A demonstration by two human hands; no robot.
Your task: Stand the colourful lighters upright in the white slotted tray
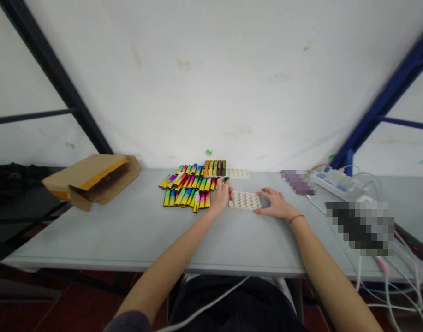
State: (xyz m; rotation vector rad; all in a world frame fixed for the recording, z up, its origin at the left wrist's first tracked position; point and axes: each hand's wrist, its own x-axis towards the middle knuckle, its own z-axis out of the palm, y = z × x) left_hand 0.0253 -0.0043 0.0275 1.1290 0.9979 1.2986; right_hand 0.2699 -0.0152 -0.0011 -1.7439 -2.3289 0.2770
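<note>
My left hand [222,197] is closed at the left end of a white tray [245,201] with rows of small hollows. A small dark-green piece [225,179] shows at its fingertips; its full shape is hidden. My right hand [274,204] grips the tray's right end, with the thumb on the near side and the fingers on the far side. Left of the tray, several slim, shiny rainbow-coloured tubes [186,197] lie in uneven rows. Behind them, several similar pieces [215,167] stand upright in rows. A second white tray [238,173] lies near the wall.
An open brown cardboard box [90,177] lies at the left of the grey table [128,235]. On the right are a purple phone-like object [299,182], a white power strip [339,182] and a blurred dark object [358,226]. White cables [387,286] hang over the right edge.
</note>
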